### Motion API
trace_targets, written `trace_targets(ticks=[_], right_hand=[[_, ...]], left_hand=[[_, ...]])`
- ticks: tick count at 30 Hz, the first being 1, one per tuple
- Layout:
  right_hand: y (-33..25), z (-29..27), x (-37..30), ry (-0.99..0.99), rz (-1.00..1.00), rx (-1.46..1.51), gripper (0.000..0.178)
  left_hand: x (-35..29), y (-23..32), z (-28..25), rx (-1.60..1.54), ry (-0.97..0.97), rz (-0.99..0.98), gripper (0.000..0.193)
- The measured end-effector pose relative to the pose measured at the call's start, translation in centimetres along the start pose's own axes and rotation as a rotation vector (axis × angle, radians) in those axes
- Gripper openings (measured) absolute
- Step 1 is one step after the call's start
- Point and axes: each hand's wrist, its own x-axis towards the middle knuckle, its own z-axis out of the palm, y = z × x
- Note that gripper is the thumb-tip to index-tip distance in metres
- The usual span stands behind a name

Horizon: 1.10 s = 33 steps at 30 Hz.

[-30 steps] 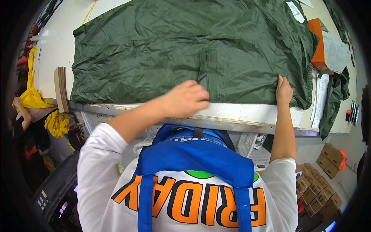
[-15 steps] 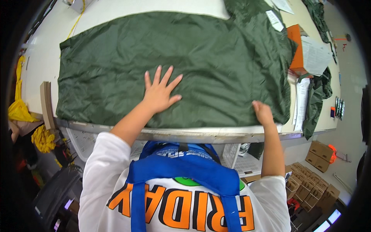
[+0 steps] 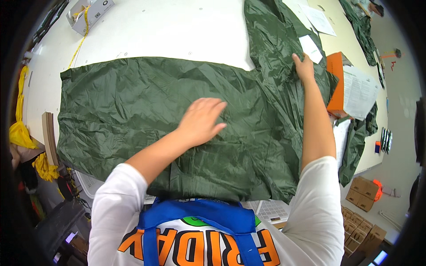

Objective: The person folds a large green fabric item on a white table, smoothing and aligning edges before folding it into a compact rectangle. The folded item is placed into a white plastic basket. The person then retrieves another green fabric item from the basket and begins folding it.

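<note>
- White table top (image 3: 177, 35) fills much of the upper frame, and a big green cloth (image 3: 248, 119) lies over its middle and right.
- Closest, at the bottom, is a blue apron (image 3: 195, 215) on the person at work. The cloth droops toward it and hides the table's front edge.
- Left hand (image 3: 202, 122), mid-frame, is open with its palm down over the cloth. I can't tell how hard it pushes.
- Right hand (image 3: 305, 68), upper right, is on a long, bunched part of the cloth. Its fingers bend a little, but I can't see if they pinch any.
- I think the cloth is being spread and made smooth. If so, the next move calls for a soft pull, so it doesn't slide off the front.
- Just beside the right hand is a white tag (image 3: 310, 48). Past it stands an orange box (image 3: 336, 86) by a printed sheet (image 3: 360, 93).
- Farther off, upper left, sits a gray box (image 3: 95, 17).
- The cloth's top end is cut off by the frame, and the left rim is too dark to make out.
</note>
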Motion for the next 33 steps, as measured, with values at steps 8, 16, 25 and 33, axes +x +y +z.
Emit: trace_targets(ticks=[8,16,25,33], right_hand=[[2.6,1.4,10.0,-0.387,0.385,0.535,0.047],[-5.4,-8.9,3.7,-0.215,0.004,1.596,0.036],[-29.0,-0.6,-17.8,-0.513,-1.058,0.089,0.019],[-14.0,-9.9,-26.4,-0.363,-0.384,-0.191,0.076]], left_hand=[[11.7,-0.1,8.7,0.04,-0.004,0.048,0.058],[11.8,-0.6,9.3,0.167,-0.156,-0.007,0.073],[10.7,-0.7,9.2,-0.069,-0.119,0.076,0.058],[0.0,0.8,3.0,-0.141,-0.193,-0.017,0.04]])
